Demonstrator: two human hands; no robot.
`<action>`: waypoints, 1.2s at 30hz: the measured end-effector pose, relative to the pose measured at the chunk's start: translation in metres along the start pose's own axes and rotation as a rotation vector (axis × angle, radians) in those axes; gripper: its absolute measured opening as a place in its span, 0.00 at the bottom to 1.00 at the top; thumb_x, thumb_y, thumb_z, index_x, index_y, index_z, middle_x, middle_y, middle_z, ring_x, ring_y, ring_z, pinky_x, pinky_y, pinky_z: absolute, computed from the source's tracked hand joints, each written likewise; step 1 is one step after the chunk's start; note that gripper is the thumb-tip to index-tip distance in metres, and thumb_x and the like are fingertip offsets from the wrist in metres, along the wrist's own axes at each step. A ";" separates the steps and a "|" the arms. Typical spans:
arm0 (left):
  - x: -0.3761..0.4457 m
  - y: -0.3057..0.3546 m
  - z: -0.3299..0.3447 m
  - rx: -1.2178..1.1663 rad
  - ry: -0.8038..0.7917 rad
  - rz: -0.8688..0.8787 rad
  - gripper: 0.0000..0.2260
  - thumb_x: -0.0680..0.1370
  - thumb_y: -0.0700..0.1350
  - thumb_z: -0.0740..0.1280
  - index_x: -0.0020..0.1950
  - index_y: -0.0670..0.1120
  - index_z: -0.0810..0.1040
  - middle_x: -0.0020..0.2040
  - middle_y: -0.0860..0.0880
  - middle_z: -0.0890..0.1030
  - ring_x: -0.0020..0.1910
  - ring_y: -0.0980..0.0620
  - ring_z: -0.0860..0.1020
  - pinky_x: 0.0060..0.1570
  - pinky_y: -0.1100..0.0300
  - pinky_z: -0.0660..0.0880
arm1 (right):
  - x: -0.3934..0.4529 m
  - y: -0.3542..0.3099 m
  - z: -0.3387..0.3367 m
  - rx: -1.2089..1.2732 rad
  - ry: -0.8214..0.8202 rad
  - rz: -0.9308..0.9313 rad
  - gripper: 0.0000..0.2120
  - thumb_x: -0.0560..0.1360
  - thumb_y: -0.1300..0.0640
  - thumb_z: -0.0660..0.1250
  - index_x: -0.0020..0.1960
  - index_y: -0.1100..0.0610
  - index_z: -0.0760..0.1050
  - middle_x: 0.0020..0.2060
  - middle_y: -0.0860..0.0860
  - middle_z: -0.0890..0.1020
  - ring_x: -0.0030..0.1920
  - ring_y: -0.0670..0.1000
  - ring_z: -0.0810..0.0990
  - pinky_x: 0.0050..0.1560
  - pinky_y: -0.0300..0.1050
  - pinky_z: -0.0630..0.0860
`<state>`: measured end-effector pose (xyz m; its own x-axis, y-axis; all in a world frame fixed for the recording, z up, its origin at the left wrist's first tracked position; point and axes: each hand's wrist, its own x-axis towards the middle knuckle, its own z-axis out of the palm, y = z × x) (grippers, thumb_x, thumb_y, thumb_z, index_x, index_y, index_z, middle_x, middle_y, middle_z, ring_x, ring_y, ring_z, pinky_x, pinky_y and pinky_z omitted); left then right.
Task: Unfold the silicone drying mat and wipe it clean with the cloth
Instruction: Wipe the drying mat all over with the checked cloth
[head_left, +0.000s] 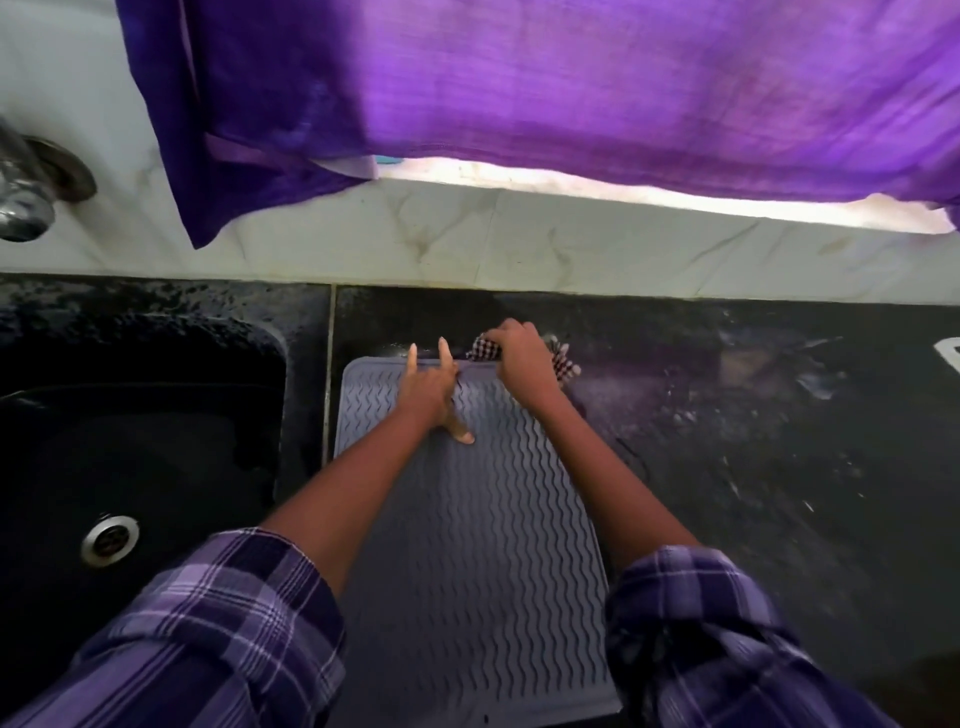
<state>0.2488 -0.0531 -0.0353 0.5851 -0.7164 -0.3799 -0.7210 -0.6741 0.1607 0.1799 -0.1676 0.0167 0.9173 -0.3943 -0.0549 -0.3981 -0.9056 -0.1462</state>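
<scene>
On counter: grey wavy-ribbed mat (467, 545) flat; left hand (431, 387) splayed; right hand (522, 358) apparently clutching checked cloth (563, 364).

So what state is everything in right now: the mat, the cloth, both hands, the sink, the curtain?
Silicone mat: unfolded, lying flat on the counter.
Checked cloth: bunched up at the mat's far edge.
Right hand: grips the cloth.
Left hand: fingers straight, pressing on the mat.
Sink: looks wet; no dishes visible.
Purple curtain: hanging over the window ledge.
</scene>
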 end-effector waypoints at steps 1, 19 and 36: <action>0.000 0.001 0.000 0.007 -0.005 -0.002 0.62 0.61 0.68 0.73 0.79 0.38 0.42 0.76 0.41 0.65 0.75 0.49 0.64 0.75 0.44 0.34 | -0.001 -0.003 0.007 -0.054 -0.015 -0.018 0.19 0.77 0.66 0.58 0.65 0.58 0.74 0.61 0.58 0.76 0.62 0.59 0.72 0.62 0.51 0.71; -0.047 0.014 0.021 -0.052 0.030 0.094 0.62 0.62 0.63 0.76 0.78 0.36 0.40 0.77 0.40 0.61 0.78 0.42 0.52 0.75 0.45 0.37 | -0.063 -0.006 0.004 -0.007 -0.087 0.071 0.14 0.76 0.62 0.61 0.59 0.60 0.78 0.58 0.59 0.80 0.62 0.57 0.76 0.62 0.48 0.71; -0.114 0.048 0.039 0.089 0.029 0.096 0.50 0.66 0.61 0.74 0.78 0.42 0.53 0.76 0.44 0.65 0.76 0.46 0.61 0.75 0.46 0.37 | -0.138 0.001 -0.005 0.056 -0.308 -0.020 0.15 0.73 0.66 0.64 0.58 0.62 0.79 0.56 0.61 0.82 0.58 0.60 0.79 0.60 0.51 0.75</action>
<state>0.1327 0.0034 -0.0199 0.5214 -0.7827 -0.3399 -0.8035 -0.5844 0.1132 0.0529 -0.1152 0.0290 0.8875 -0.3032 -0.3471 -0.3869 -0.8994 -0.2037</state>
